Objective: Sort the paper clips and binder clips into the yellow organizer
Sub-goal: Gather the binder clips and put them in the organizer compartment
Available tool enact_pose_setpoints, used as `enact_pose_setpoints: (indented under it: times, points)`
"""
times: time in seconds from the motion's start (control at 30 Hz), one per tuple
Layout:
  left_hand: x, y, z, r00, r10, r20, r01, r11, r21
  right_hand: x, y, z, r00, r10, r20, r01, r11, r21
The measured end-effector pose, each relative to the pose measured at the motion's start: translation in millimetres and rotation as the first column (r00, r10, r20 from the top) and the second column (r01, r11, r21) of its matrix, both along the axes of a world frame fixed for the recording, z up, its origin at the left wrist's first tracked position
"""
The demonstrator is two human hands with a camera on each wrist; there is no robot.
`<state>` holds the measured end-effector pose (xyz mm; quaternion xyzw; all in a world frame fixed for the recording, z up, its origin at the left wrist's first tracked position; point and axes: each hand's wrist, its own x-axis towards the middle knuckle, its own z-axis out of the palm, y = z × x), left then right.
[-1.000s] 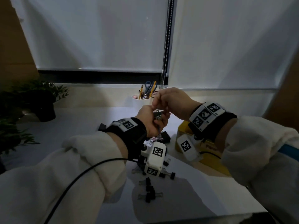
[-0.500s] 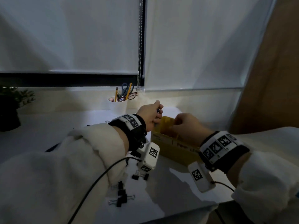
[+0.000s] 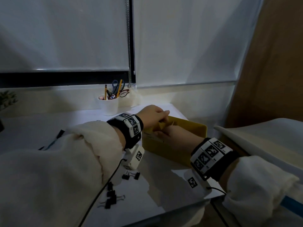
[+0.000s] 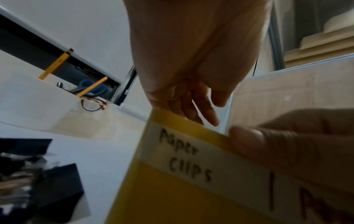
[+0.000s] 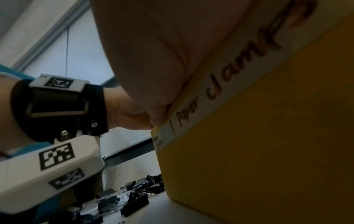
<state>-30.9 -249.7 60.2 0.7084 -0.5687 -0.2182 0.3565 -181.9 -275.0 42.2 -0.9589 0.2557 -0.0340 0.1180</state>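
Observation:
The yellow organizer (image 3: 165,149) stands at the table's right end. Its front carries the labels "Paper clips" (image 4: 184,159) and "Paper clamp" (image 5: 229,78). My left hand (image 3: 155,117) hovers over the left compartment, and its straight fingers (image 4: 193,109) point down behind the "Paper clips" label with nothing visible in them. My right hand (image 3: 173,135) grips the organizer's front wall. Its thumb (image 4: 277,148) is on the outside and its fingers are hidden inside. Several black binder clips (image 3: 111,198) lie loose on the table near me, left of the organizer (image 5: 268,151).
A white cup (image 3: 109,104) with pencils and scissors stands at the back, left of the organizer. A plant (image 3: 6,99) sits at the far left. The table's front edge (image 3: 180,208) is close under my wrists. White furniture (image 3: 262,133) lies just right of the table.
My left hand has moved right over the organizer's left compartment and its fingers have straightened. My right hand has settled on the front wall. The view has swung right.

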Motion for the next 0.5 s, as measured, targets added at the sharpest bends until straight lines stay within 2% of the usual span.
enact_pose_setpoints:
  times: [0.2,0.3,0.37,0.43,0.5]
  points:
    - [36,22,7,0.993,0.061,-0.104,-0.071,0.992,-0.102,0,0,0,0.997,-0.042,0.063,0.036,0.995,0.096]
    - [61,33,1,0.980,0.189,-0.057,-0.193,0.978,-0.084,2,1,12,0.983,-0.126,0.137,0.132,0.990,-0.039]
    - [76,42,-7,0.974,0.205,0.092,-0.210,0.977,0.041,9,6,21,0.952,-0.152,0.266,0.187,0.976,-0.110]
    - [89,47,-18,0.942,0.090,0.324,-0.178,0.951,0.253,21,14,30,0.917,-0.101,0.385,0.157,0.981,-0.116]
    - [94,52,-27,0.887,-0.042,0.459,-0.176,0.889,0.422,37,25,37,0.904,-0.042,0.425,0.072,0.996,-0.054]
